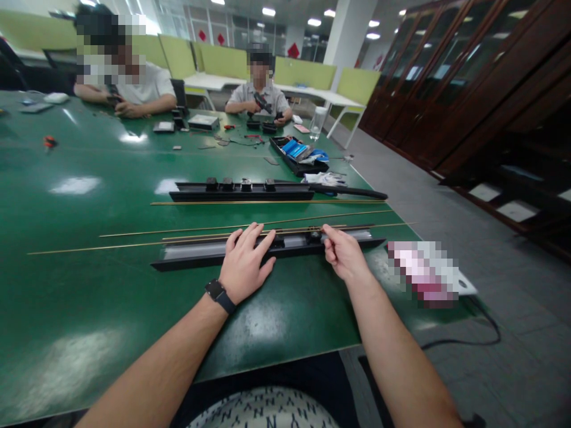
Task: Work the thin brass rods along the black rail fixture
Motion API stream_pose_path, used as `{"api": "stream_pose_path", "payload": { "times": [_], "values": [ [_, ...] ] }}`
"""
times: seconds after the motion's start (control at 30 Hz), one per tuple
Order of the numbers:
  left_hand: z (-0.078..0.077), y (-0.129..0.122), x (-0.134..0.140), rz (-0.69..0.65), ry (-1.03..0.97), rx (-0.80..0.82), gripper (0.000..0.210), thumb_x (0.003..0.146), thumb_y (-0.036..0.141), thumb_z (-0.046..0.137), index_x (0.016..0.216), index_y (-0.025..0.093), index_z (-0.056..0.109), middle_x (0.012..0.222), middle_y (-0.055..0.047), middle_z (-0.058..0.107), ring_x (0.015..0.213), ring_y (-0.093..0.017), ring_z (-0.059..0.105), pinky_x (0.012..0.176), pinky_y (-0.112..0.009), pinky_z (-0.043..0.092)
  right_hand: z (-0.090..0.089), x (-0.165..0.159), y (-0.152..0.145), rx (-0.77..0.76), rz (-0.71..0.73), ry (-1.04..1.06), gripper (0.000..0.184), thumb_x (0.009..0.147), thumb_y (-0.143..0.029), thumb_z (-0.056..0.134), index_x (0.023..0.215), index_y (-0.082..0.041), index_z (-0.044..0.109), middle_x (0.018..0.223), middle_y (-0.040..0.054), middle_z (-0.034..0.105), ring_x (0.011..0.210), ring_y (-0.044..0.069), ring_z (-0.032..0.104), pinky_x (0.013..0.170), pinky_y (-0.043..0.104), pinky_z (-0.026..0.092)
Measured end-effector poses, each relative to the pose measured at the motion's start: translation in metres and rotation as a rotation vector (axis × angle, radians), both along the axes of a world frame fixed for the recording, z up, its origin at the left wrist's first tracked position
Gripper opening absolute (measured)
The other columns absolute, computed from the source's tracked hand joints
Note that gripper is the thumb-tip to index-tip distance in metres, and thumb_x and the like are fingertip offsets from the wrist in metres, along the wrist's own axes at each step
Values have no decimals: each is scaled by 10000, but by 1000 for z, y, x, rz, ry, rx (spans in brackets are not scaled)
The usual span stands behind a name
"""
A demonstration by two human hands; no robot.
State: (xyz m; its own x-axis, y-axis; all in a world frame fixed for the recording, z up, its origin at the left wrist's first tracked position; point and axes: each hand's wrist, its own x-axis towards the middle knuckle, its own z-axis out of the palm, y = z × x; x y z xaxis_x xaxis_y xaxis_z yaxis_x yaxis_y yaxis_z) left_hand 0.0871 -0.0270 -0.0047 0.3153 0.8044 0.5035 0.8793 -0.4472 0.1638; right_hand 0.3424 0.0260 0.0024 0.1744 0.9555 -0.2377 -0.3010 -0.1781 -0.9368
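Note:
A long black channel rail (196,255) with a pale inner face lies across the green table in front of me. Thin brass-coloured rods (93,248) run lengthwise along and behind it. My left hand (245,257), wearing a dark watch, rests over the middle of this rail with its fingers spread. To its right, my right hand (343,249) is closed in a pinch at the rail, beside a small black fitting (314,236). What its fingertips hold is too small to make out. Another dark fitting (279,241) sits partly behind my left fingers.
Behind lies a second black rail (191,193) with several small blocks. Further back are a black tray (292,160) of blue packets and white gloves (323,178). A blurred pink-and-white item (428,273) with a cable lies right. Two people sit across the table (111,160).

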Motion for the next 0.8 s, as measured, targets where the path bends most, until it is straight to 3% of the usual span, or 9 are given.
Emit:
{"api": "stream_pose_path", "payload": {
  "times": [0.8],
  "values": [
    [1, -1, 2, 5, -11, -10, 520, 939, 348, 566, 1449, 260, 517, 1513, -134, 508, 1460, -297, 403, 1191, -508, 263, -3, -1, 0, -8, -40, 11, 411, 688, -415, 879, 750, -199, 535, 478, -72, 525, 270, 42, 355, 236, 147, 201]
  ]
}}
